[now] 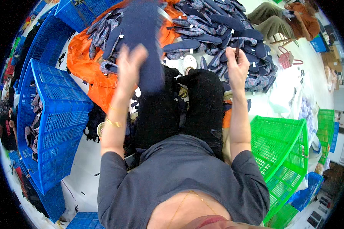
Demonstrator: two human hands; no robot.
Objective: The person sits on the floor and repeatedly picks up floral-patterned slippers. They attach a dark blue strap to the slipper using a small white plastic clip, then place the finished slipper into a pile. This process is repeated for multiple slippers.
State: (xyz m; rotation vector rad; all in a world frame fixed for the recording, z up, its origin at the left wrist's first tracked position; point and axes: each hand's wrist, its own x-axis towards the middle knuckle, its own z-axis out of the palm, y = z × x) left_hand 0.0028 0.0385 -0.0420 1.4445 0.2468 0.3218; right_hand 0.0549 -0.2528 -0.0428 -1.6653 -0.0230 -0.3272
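Note:
A long navy slipper-like piece (146,49), smeared by motion, hangs in the air above my left thigh. My left hand (130,68) is blurred beside it and overlaps its left edge; whether the fingers grip it cannot be made out. Closed fingers of my right hand (237,68) hold a slim dark tool (237,49) upright, its kind too small to tell. Beyond my knees lies a big heap of navy slippers with patterned linings (206,38), many with small white tags. More slippers (111,40) rest at the left on an orange sheet (86,63).
Blue plastic crates (63,126) stand along my left, one with slippers inside. A green crate (281,149) is close on my right. A white clog (189,63) shows beyond my knees. Another person (294,23) sits at the far right, near a pink checked bag (286,59).

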